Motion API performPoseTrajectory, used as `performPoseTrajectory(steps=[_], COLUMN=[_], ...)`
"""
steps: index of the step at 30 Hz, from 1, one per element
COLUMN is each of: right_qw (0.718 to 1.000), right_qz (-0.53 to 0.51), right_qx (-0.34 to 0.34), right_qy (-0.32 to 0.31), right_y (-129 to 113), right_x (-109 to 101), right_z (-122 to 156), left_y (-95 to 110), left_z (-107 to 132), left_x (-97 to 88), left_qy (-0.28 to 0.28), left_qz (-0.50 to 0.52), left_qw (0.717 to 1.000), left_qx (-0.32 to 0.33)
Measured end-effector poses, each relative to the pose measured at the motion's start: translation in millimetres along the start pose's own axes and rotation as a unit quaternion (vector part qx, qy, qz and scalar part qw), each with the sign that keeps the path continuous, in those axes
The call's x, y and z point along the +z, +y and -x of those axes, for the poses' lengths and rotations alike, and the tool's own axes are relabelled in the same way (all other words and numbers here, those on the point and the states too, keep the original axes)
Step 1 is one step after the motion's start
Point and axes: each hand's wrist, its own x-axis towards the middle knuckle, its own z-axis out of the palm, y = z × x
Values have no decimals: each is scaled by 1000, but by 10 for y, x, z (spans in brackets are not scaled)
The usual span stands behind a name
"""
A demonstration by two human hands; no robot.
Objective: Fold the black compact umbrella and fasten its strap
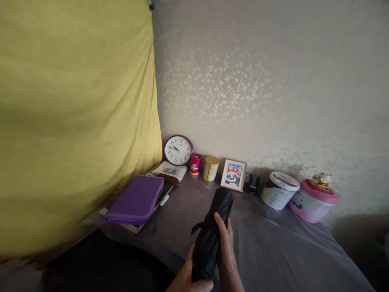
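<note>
A folded black umbrella (212, 233) is held up in front of me, tilted with its far end to the upper right. My left hand (190, 273) wraps round its lower end, the thumb lying across the bottom. Along its right side my right hand (226, 247) grips it, fingers pressed against the rolled fabric. A loose black strap (197, 228) sticks out on the umbrella's left side. Beneath both hands lies the dark, cloth-covered table (261, 247).
At the left sit a purple zip folder (136, 198) and papers (170, 170). Along the wall stand a round clock (178, 150), a pink can (195, 164), a yellow can (210, 168), a framed panda picture (233, 174), a black object (252, 184), a white tub (279, 190) and a pink-lidded tub (314, 200).
</note>
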Motion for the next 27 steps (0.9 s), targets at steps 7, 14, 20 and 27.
performPoseTrajectory(steps=[7, 14, 20, 27], right_qw=[999, 996, 1000, 998], right_qz=[30, 80, -7, 53], right_qx=[-5, -40, 10, -24], right_qy=[-30, 27, -18, -12], right_y=[-19, 67, 13, 14], right_x=[9, 12, -13, 22], right_z=[15, -35, -29, -29], left_y=[-150, -317, -31, -179], left_z=[-84, -145, -4, -96], left_x=[59, -28, -30, 42], left_qy=[51, 138, -36, 79], left_qz=[-8, -173, 43, -68], left_qw=[999, 970, 998, 994], left_qx=[-8, 96, -6, -30])
